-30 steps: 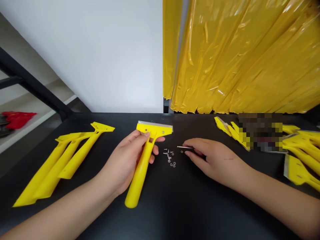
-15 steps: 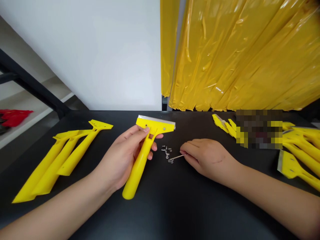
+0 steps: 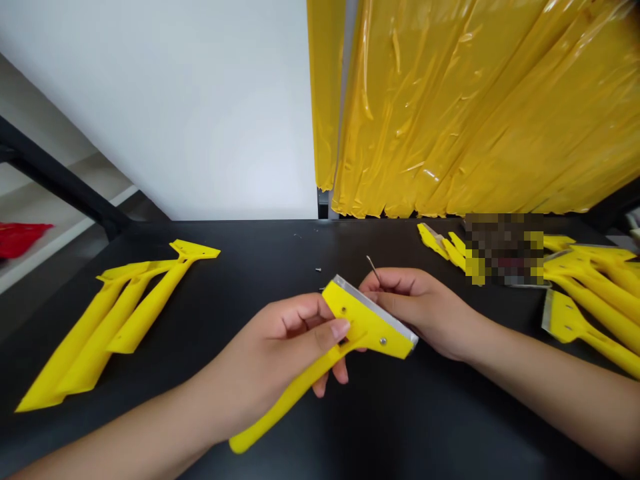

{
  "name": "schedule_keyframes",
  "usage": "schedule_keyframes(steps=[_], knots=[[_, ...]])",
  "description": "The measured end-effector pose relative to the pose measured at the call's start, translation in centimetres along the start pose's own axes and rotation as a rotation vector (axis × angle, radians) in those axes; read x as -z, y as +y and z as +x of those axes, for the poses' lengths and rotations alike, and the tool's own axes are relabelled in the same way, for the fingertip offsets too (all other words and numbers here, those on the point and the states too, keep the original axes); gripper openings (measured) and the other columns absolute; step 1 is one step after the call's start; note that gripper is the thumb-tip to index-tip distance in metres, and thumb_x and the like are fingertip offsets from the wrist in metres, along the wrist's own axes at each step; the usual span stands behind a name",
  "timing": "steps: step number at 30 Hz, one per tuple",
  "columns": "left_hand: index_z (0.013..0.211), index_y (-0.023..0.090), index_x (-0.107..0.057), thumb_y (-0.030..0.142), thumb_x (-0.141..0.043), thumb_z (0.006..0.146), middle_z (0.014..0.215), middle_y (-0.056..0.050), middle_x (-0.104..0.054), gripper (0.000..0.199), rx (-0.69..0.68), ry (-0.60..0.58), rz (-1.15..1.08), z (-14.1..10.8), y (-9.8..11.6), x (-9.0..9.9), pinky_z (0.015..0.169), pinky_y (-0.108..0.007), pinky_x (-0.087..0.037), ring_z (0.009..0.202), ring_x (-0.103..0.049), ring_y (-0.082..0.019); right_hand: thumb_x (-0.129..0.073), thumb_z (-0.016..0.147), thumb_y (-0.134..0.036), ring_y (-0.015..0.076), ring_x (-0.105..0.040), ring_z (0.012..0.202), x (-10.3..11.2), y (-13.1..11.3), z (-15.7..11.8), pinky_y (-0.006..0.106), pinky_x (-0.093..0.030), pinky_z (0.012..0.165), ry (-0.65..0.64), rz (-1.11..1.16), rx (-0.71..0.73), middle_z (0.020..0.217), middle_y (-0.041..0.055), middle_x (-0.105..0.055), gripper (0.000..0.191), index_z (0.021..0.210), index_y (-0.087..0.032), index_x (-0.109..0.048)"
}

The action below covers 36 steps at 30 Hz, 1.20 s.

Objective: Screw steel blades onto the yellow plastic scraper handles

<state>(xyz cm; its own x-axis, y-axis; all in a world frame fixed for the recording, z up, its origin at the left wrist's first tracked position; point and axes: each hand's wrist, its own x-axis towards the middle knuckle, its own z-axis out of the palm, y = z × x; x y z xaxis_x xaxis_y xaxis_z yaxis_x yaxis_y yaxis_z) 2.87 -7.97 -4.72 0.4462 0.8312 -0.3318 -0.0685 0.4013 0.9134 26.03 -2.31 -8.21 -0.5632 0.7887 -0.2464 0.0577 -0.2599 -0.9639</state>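
Observation:
A yellow scraper [image 3: 361, 319] with a metal blade along its head is gripped in my left hand [image 3: 300, 340], thumb on the face near the neck. Its handle slants down to the lower left. One hole in the head shows a screw [image 3: 383, 341]; the other hole looks dark. My right hand [image 3: 407, 300] is closed beside the blade edge, partly behind the head. From its fingers a thin metal pick [image 3: 371, 265] points up; what else the fingertips hold is hidden. A tiny screw [image 3: 318, 269] lies on the table behind the scraper.
More yellow scraper handles [image 3: 127, 293] lie together at the left of the black table [image 3: 240, 267]. Several bladed scrapers [image 3: 583, 317] are piled at the right, around a pixelated patch. Yellow plastic sheeting [image 3: 450, 107] and a white panel [image 3: 220, 107] stand behind.
My left hand has moved right and turned the scraper so its head tilts down to the right. My right hand has come from the small screws and nuts to the scraper head, its pick now upward.

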Motion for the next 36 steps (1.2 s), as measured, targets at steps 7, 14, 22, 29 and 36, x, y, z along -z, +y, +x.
schedule_keyframes(steps=[7,14,22,29,36], knots=[[0.101,0.018,-0.071,0.044,-0.072,0.100,0.080,-0.001,-0.069,0.026,-0.002,0.035,0.090,0.2,-0.2,-0.1,0.058,-0.021,-0.053,0.066,-0.062,-0.012,-0.075,0.092,-0.056,0.0109,-0.049,0.062,0.0,0.2,-0.5,0.024,-0.036,0.057,-0.041,0.135,-0.011,0.074,0.0013,-0.063,0.038,0.097,-0.018,-0.078],[0.124,0.024,-0.059,0.038,-0.074,0.098,0.102,-0.004,-0.074,0.034,-0.014,0.062,0.038,0.7,-0.4,0.0,0.053,-0.021,-0.051,0.072,-0.070,-0.015,-0.075,0.093,-0.055,0.0133,-0.052,0.067,0.0,0.3,-0.6,0.028,-0.041,0.065,-0.100,0.097,0.021,0.081,0.0036,-0.067,0.041,0.110,-0.018,-0.081],[0.123,0.026,-0.068,0.038,-0.074,0.098,0.116,-0.006,-0.072,0.029,-0.045,0.078,0.056,0.8,-0.4,0.2,0.053,-0.021,-0.053,0.074,-0.070,-0.014,-0.075,0.093,-0.050,0.0128,-0.051,0.070,-0.3,0.5,-0.4,0.027,-0.040,0.068,-0.096,0.167,0.032,0.085,0.0030,-0.067,0.036,0.111,-0.019,-0.080],[0.106,0.022,-0.074,0.038,-0.078,0.095,0.100,-0.004,-0.074,0.020,-0.098,0.140,0.037,0.6,0.0,0.1,0.055,-0.021,-0.055,0.077,-0.071,-0.017,-0.069,0.097,-0.053,0.0106,-0.038,0.063,0.0,0.4,-0.2,0.024,-0.028,0.055,-0.205,0.290,-0.022,0.080,0.0007,-0.055,0.037,0.110,-0.019,-0.076],[0.094,0.020,-0.072,0.039,-0.076,0.097,0.086,-0.003,-0.075,0.019,-0.141,0.279,-0.023,1.3,0.6,1.9,0.059,-0.021,-0.058,0.071,-0.069,-0.014,-0.047,0.103,-0.044,0.0141,-0.043,0.063,0.9,0.1,0.9,0.029,-0.039,0.060,0.026,0.065,0.152,0.077,-0.0022,-0.048,0.024,0.107,-0.023,-0.057]])
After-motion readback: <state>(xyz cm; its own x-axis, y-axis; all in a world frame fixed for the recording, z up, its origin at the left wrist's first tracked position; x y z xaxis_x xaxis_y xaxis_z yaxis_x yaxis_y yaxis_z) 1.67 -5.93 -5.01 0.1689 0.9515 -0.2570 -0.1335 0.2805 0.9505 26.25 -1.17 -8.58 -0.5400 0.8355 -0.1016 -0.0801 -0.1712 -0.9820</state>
